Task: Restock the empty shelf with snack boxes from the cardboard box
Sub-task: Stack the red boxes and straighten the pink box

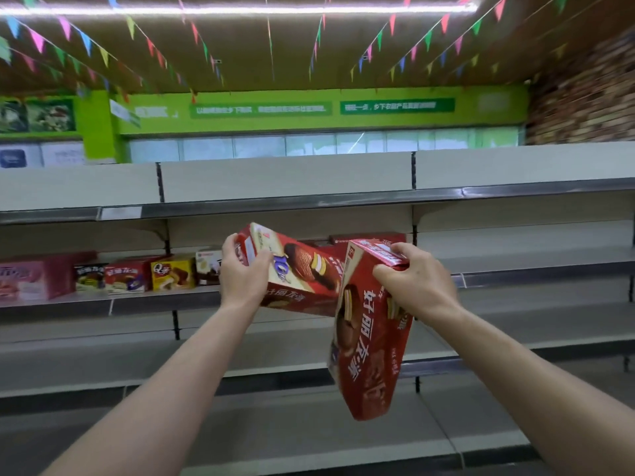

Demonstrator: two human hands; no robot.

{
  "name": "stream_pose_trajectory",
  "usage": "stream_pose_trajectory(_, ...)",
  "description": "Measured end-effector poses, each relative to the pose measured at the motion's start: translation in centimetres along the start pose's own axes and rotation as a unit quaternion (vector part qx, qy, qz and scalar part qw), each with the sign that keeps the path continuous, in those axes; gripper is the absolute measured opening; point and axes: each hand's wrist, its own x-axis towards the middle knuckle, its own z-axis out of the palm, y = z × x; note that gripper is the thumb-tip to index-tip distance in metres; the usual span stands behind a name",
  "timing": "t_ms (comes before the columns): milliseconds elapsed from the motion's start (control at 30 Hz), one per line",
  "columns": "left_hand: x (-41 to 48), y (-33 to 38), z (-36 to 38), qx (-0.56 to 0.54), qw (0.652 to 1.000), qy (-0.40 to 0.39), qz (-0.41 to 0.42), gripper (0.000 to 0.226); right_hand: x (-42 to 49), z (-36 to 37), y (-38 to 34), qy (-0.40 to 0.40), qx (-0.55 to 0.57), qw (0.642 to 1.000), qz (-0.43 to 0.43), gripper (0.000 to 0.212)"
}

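Note:
My left hand point(242, 274) grips the left end of a red and cream snack box point(302, 269) that lies tilted in the air in front of the middle shelf point(165, 297). My right hand point(414, 280) holds the top end of a second red snack box point(369, 334), which hangs downward, long side vertical. The two boxes overlap near the middle of the view. Behind them, another red box point(360, 238) stands on the same shelf. The cardboard box is out of view.
On the middle shelf at the left stand several snack boxes: a pink one point(34, 278), a red one point(127, 274), a yellow one point(171, 271). Grey shelf boards run above and below, with black uprights point(176, 324) between bays. A green wall lies behind.

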Motion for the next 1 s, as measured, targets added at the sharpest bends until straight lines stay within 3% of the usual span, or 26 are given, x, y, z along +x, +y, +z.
stream_pose_trajectory(300, 1.5, -1.8, 4.6, -0.126, 0.989, -0.015, -0.075, 0.051, 2.9, 0.0, 3.3, -0.039, 0.062, 0.995, 0.063, 0.045)
stream_pose_trajectory(500, 4.8, -2.9, 8.4, -0.193, 0.972, -0.044, -0.128, 0.049, 6.4, 1.2, 6.1, -0.045, 0.119, 0.987, 0.101, 0.061)
stream_pose_trajectory(700, 9.1, -4.5, 12.3, -0.237, 0.944, -0.084, -0.213, 0.048, 11.1, 1.4, 8.0, -0.013, 0.188, 0.974, 0.123, 0.02)
stream_pose_trajectory(1000, 13.8, -6.9, 18.6, -0.214, 0.92, -0.163, -0.284, 0.034, 16.0, 1.9, 10.9, 0.012, 0.256, 0.95, 0.181, 0.021)
